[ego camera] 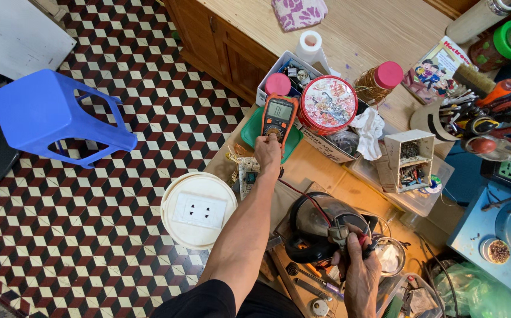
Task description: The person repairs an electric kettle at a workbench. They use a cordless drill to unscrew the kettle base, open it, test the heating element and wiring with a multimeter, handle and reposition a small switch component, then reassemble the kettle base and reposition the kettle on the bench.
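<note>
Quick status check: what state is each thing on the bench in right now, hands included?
Multimeter: screen lit, upright.
Left hand: fingers on the multimeter dial.
Right hand: grip closed on the probes.
Kettle: lying on its side.
Round tin: lid on.
Pink-capped jar: closed.
Blue stool: tipped over.
</note>
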`<state>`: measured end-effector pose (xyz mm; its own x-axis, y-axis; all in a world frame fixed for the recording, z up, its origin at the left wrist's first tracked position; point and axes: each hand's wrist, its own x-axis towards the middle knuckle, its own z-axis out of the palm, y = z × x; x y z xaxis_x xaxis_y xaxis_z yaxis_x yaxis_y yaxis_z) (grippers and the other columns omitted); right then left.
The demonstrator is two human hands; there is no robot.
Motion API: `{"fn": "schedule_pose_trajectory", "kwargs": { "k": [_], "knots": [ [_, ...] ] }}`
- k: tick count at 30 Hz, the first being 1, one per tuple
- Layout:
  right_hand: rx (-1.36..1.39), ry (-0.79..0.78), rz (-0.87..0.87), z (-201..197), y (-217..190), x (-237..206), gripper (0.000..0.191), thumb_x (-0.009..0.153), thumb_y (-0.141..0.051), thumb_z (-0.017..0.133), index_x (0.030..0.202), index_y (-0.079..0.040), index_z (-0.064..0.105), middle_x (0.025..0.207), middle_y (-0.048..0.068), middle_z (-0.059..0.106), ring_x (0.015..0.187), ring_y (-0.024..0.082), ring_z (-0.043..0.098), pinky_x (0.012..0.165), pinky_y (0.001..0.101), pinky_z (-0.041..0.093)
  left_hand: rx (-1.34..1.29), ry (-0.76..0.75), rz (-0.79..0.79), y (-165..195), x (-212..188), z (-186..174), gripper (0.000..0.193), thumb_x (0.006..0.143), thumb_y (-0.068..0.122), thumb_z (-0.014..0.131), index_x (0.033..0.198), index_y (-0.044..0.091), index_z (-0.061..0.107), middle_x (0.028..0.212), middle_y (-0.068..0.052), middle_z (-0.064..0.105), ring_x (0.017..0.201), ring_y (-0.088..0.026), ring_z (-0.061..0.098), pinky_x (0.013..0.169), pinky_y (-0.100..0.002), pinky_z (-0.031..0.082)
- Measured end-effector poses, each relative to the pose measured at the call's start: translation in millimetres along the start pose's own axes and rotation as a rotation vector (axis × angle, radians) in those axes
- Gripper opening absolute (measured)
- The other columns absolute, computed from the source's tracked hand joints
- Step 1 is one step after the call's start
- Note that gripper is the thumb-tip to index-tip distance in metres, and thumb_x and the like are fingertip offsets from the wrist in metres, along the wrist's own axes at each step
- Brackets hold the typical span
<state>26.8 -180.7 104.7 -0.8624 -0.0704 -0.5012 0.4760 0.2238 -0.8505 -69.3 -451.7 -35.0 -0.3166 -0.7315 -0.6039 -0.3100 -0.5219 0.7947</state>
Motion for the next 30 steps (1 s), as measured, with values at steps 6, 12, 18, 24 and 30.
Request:
{"fn": "schedule_pose_trajectory", "kwargs": {
  "k": [6, 12, 18, 24, 30],
  "knots": [
    [0.08, -0.049, 0.006, -11, 1, -10, 0.036, 0.106, -0.029, 0.05, 0.126, -0.003, 0.064, 0.067, 0.005, 0.059, 0.05, 0.007, 0.041, 0.044, 0.0224, 0.029, -0.004, -0.041, 0.215, -1, -57, -13, 0.037, 0.099, 0.04, 0.054, 0.114, 0.006, 0.056, 0.09, -0.009, 0.066, 0.073, -0.018, 0.065, 0.063, -0.035, 0.052],
    [0.234, -0.102, -0.007, -21, 3, -25, 0.033, 0.105, -0.029, 0.05, 0.123, -0.003, 0.063, 0.071, 0.004, 0.063, 0.053, 0.008, 0.047, 0.048, 0.0224, 0.036, 0.239, -0.61, 0.39, -30, -210, -73, 0.051, 0.102, 0.051, 0.056, 0.119, 0.005, 0.067, 0.099, -0.005, 0.07, 0.091, -0.012, 0.063, 0.076, -0.028, 0.052],
    [0.271, -0.051, -0.07, -21, 9, -49, 0.029, 0.105, -0.029, 0.055, 0.116, -0.004, 0.065, 0.077, -0.001, 0.062, 0.063, 0.005, 0.052, 0.054, 0.0206, 0.038, -0.103, -0.964, -0.031, -28, -263, -82, 0.05, 0.098, 0.028, 0.067, 0.14, 0.003, 0.057, 0.094, -0.005, 0.064, 0.074, -0.01, 0.058, 0.062, -0.027, 0.053],
    [0.181, -0.011, -0.074, -31, 3, -67, 0.035, 0.106, -0.031, 0.055, 0.12, -0.001, 0.066, 0.078, -0.001, 0.063, 0.066, 0.005, 0.053, 0.054, 0.0209, 0.037, -0.095, -0.969, -0.02, -29, -269, -77, 0.043, 0.099, 0.023, 0.063, 0.135, 0.0, 0.056, 0.11, -0.003, 0.069, 0.093, -0.007, 0.067, 0.076, -0.024, 0.057],
    [0.093, 0.023, -0.08, -52, -9, -74, 0.043, 0.101, -0.03, 0.052, 0.133, -0.002, 0.059, 0.083, -0.001, 0.07, 0.071, 0.006, 0.064, 0.057, 0.0228, 0.047, -0.289, -1.007, -0.184, -20, -259, -81, 0.034, 0.101, 0.021, 0.056, 0.129, 0.004, 0.05, 0.111, -0.006, 0.067, 0.098, -0.015, 0.07, 0.091, -0.032, 0.058]
  ]
}}
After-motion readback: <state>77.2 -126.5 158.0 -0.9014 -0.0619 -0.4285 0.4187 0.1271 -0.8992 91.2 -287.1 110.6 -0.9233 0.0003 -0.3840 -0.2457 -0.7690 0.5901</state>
